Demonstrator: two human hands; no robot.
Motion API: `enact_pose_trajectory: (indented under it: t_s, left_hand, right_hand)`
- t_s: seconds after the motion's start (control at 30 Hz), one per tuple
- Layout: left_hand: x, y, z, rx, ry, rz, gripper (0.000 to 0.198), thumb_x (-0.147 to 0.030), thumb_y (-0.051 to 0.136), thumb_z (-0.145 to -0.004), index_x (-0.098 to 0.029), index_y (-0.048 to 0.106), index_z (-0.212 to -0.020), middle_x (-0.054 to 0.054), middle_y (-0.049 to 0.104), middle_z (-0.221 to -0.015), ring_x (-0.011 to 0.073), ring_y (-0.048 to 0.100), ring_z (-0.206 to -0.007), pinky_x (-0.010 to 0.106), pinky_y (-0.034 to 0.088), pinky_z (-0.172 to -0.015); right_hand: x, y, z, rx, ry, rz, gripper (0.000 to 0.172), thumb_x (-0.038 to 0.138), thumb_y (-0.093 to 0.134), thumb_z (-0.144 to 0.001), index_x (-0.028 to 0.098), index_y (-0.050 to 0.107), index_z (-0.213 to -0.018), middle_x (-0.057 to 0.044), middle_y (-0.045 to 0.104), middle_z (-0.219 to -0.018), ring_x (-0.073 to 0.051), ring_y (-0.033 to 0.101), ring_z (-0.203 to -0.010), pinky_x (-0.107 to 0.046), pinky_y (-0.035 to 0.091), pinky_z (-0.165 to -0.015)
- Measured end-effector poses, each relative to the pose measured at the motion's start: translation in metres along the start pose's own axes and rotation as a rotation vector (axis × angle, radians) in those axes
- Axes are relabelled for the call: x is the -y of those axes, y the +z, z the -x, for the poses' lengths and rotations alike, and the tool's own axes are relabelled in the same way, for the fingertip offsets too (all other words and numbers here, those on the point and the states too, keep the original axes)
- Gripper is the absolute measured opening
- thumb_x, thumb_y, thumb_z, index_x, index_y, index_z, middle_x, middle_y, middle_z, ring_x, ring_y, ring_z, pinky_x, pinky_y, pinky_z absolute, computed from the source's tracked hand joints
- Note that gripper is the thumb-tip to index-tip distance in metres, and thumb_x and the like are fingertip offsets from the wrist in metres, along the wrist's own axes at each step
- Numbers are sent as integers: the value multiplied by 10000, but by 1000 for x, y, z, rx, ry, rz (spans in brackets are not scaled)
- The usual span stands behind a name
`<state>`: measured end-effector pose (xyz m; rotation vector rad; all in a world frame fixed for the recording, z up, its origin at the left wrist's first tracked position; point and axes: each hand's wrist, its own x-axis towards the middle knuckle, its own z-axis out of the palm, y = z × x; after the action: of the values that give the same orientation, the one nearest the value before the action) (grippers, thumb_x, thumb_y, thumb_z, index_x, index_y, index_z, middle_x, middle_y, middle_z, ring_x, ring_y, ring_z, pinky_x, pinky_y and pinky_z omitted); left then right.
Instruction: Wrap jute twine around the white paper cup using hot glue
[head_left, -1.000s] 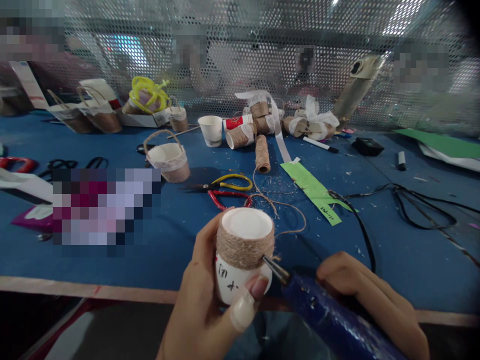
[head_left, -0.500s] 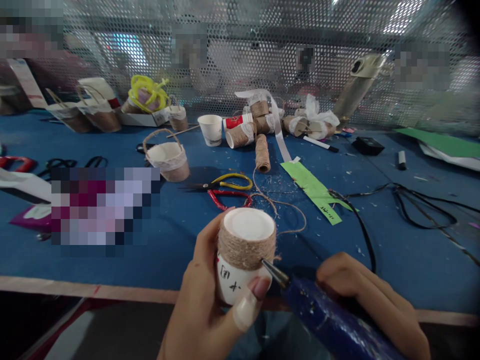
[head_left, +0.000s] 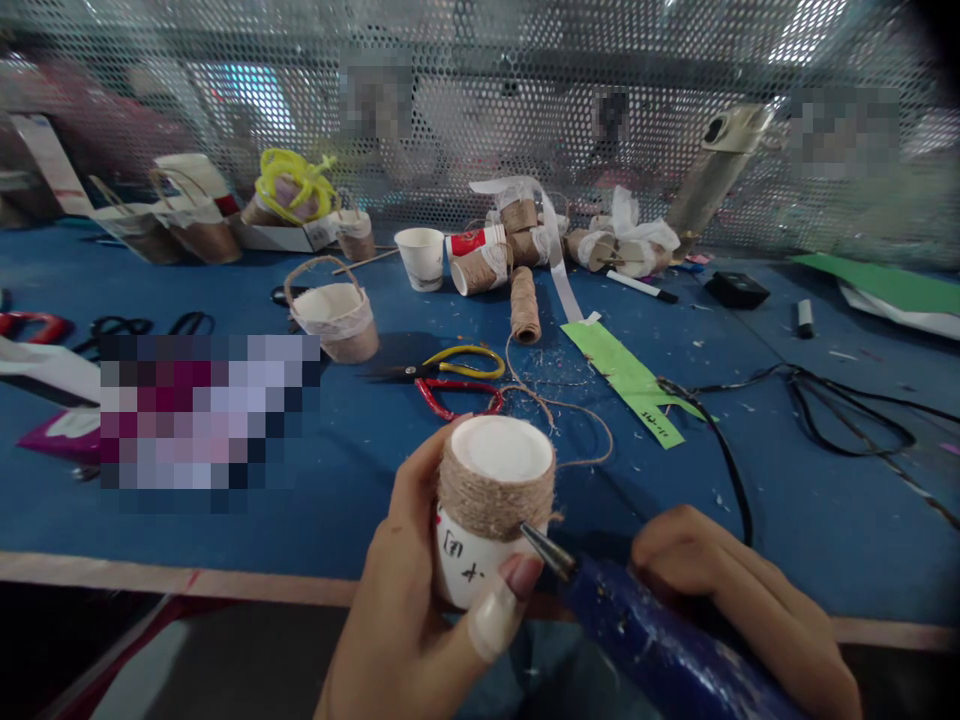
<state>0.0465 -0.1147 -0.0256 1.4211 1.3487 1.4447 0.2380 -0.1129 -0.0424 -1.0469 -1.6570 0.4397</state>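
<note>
My left hand [head_left: 420, 590] is wrapped round a white paper cup [head_left: 457, 565], held bottom up, with tape on the thumb. Jute twine [head_left: 480, 495] is wound in rows round the cup's upper part, and handwriting shows below it. In my right hand [head_left: 735, 585] is a blue glue gun [head_left: 652, 630]; its metal nozzle touches the lower edge of the twine. A spool of twine [head_left: 526, 305] lies beyond the cup, a loose strand trailing from it toward the cup. Scissors [head_left: 457, 378] with one yellow and one red handle lie just behind the cup.
A small twine-covered basket [head_left: 345, 325] stands left of the scissors. Farther back are a paper cup [head_left: 421, 260], several wrapped cups and a perforated metal screen [head_left: 465, 120]. A green strip [head_left: 626, 380] and a black cable [head_left: 724, 460] lie on the right of the blue table [head_left: 330, 535].
The glue gun's nozzle has shifted very slightly left along the twine's lower edge. The cup has barely moved to the right; both hands keep their grip.
</note>
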Motion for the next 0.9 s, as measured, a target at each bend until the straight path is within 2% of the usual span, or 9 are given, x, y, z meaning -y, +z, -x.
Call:
enact_pose_trajectory:
  t_s: [0.23,0.37,0.43,0.6,0.8,0.9]
  left_hand:
    - [4,-9,-3,114,61,-82,578,-470,697,-987,-463,438,-1504,-71,781,-1165,168,761,-939,260,625,-830]
    - [6,-8,-2,72,59,-86,581,-513,686,-986,-450,449,-1513,-63,767,-1211,168,748,-1004,256,605,-888]
    - [8,-8,-2,64,59,-88,585,-509,690,-983,-448,452,-1514,-60,768,-1210,166,750,-997,249,607,-876]
    - [12,-12,-2,148,95,-89,642,-429,705,-980,-468,398,-1542,-62,778,-1214,166,771,-970,234,635,-837]
    - [13,-15,-3,141,122,-141,664,-396,692,-974,-440,386,-1562,-36,771,-1255,189,772,-1000,262,639,-865]
    - [12,-15,-3,141,127,-120,643,-418,680,-983,-436,399,-1561,-36,772,-1266,188,773,-1007,252,639,-860]
  right_hand:
    - [2,-3,-2,29,-32,-1,305,245,537,-1080,229,473,-782,14,497,-728,-121,475,-585,-301,311,-555]
    - [1,-5,-4,53,-53,-2,294,222,558,-1066,228,474,-784,17,494,-722,-118,479,-587,-291,324,-550]
    - [0,-5,-5,61,-70,-8,292,220,558,-1068,229,476,-788,17,501,-715,-117,477,-585,-282,332,-545]
    - [1,-6,-3,64,-48,26,284,225,554,-1070,227,490,-794,16,503,-729,-122,489,-612,-283,339,-563]
    - [6,-5,1,43,1,59,259,196,568,-1051,228,476,-811,20,508,-755,-121,500,-632,-296,356,-622]
    - [7,-6,0,73,-14,71,258,208,557,-1059,233,483,-813,14,514,-755,-128,500,-619,-298,340,-598]
